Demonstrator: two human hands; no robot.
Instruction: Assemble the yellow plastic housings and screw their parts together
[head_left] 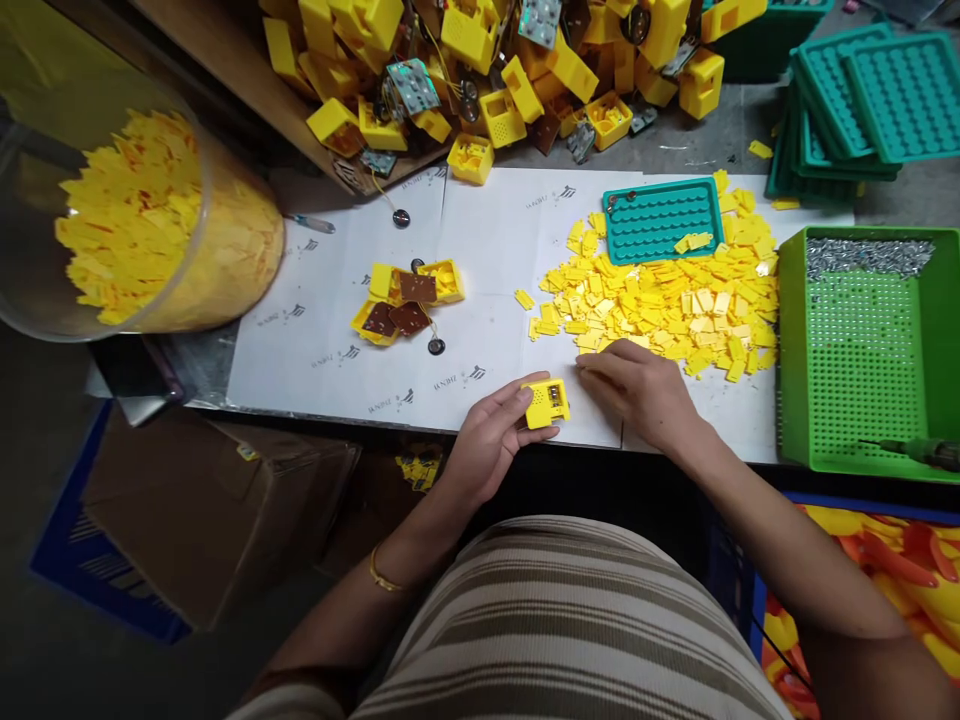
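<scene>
My left hand grips a small yellow plastic housing by its edges, near the front edge of the table. The housing has a patch of round holes and an open recess with metal contacts inside. My right hand is just to the right of it, fingers pinched together; whatever they hold, if anything, is too small to make out. Beyond that hand spreads a pile of small flat yellow covers. A teal ridged tray lies on the pile's far side, with a few covers on it.
Several opened yellow housings with brown boards lie left of centre. More housings heap at the back. A clear tub of yellow pieces stands left. A green basket holds screws and a screwdriver; teal trays stack behind.
</scene>
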